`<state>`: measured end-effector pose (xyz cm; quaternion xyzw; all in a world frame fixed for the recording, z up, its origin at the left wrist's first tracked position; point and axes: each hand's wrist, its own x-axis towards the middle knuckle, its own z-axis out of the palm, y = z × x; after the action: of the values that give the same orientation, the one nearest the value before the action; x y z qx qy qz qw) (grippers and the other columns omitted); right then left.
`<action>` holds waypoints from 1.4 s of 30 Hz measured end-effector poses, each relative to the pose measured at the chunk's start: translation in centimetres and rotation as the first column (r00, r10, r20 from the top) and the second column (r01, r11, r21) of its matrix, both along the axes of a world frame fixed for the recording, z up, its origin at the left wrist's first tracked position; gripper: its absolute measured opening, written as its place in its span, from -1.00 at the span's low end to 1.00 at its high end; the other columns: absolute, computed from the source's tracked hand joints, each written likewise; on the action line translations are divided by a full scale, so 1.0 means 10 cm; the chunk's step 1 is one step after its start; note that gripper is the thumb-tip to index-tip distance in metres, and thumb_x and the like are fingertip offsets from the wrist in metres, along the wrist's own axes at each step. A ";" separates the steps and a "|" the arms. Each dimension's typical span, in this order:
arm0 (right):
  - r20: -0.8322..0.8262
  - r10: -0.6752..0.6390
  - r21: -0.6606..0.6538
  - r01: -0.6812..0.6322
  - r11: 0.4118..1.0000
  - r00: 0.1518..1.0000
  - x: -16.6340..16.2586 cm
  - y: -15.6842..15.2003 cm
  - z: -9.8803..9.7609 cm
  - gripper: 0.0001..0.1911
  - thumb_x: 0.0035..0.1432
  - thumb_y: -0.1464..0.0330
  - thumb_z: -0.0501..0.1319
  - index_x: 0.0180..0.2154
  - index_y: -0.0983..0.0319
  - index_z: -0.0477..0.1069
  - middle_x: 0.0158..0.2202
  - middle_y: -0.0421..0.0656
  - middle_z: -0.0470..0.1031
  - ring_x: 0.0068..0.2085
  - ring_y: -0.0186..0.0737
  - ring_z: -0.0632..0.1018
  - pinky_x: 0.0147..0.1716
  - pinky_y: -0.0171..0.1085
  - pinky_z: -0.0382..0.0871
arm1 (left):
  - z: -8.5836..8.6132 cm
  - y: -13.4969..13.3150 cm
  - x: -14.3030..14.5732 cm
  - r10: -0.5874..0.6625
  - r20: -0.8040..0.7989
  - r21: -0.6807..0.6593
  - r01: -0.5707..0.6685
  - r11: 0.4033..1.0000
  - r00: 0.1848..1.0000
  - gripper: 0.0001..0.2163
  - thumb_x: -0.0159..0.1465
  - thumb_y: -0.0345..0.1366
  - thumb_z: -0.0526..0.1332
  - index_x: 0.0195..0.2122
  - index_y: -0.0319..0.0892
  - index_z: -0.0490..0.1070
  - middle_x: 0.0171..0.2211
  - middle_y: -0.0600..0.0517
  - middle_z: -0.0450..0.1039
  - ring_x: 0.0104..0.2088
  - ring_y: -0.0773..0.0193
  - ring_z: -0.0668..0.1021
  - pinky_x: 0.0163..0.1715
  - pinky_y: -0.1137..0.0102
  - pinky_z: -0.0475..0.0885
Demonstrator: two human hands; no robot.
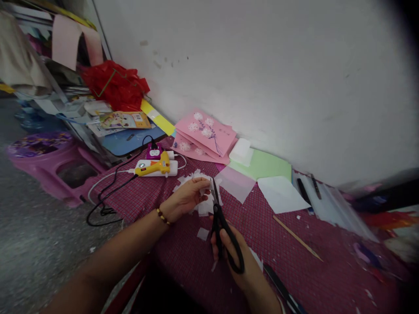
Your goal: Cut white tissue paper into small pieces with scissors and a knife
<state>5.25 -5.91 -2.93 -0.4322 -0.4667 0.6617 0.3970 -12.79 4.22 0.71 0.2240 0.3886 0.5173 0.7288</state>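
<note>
My right hand is wrapped round the handles of black scissors, whose blades point away from me. Its blades stand slightly apart, close to the fingertips of my left hand. Between the left thumb and fingers is a small piece of white paper, mostly hidden by the fingers. Under and behind the left hand lies a pile of cut white paper pieces. One loose white paper square rests on the checked red tablecloth, left of the scissors.
Left of the pile, a yellow glue gun lies on a white power strip, with cords trailing off the table. Pink cards with white flowers lean by the wall. Rightward are white paper, a wooden stick and a dark knife-like tool.
</note>
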 end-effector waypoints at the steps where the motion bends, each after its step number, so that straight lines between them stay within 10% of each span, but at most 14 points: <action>1: 0.006 -0.008 0.008 0.008 1.000 1.000 -0.01 0.00 0.01 -0.53 0.17 -0.05 0.27 -0.19 0.23 0.43 -0.40 -0.18 0.44 -0.48 -0.36 0.41 -0.50 -0.34 0.30 | 0.00 -0.01 0.01 -0.005 -0.005 0.004 0.005 1.000 1.000 -0.91 0.11 -0.46 0.38 -0.46 -0.23 0.48 -0.50 0.11 0.42 -0.53 0.45 0.48 -0.51 0.51 0.35; 12: -0.038 -0.154 -0.101 0.149 0.984 0.987 -0.06 0.03 0.11 -0.43 -0.04 -0.10 0.39 -0.28 0.25 0.39 -0.52 -0.28 0.39 -0.64 -0.48 0.29 -0.70 -0.43 0.19 | 0.04 0.03 -0.10 -0.139 0.119 -0.012 0.141 0.990 0.983 -0.86 0.07 -0.38 0.34 -0.34 -0.26 0.48 -0.52 0.08 0.45 -0.56 0.42 0.47 -0.54 0.50 0.34; 26: -0.332 -0.054 -0.220 -0.021 0.975 0.942 -0.01 -0.02 0.10 -0.37 0.04 -0.05 0.38 0.01 0.23 0.47 -0.34 -0.15 0.54 -0.39 -0.30 0.49 -0.39 -0.31 0.36 | -0.04 0.10 -0.11 0.150 0.025 0.276 -0.151 0.949 0.988 -0.68 -0.02 -0.49 0.40 -0.24 -0.23 0.40 -0.44 0.12 0.48 -0.35 0.32 0.63 -0.19 0.37 0.51; 42: -0.200 0.014 -0.127 -0.040 0.991 0.980 0.01 -0.03 0.04 -0.39 0.11 -0.06 0.33 0.01 0.25 0.46 -0.37 -0.17 0.49 -0.45 -0.37 0.45 -0.48 -0.35 0.30 | 0.04 0.00 -0.07 -0.080 -0.013 0.261 0.080 0.962 0.997 -0.45 -0.07 -0.49 0.37 -0.01 -0.21 0.31 -0.49 0.20 0.34 -0.44 0.39 0.47 -0.22 0.29 0.47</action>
<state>5.36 -6.19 -2.51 -0.3823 -0.3864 0.7360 0.4035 -13.50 4.20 1.09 0.3344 0.3085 0.5340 0.7127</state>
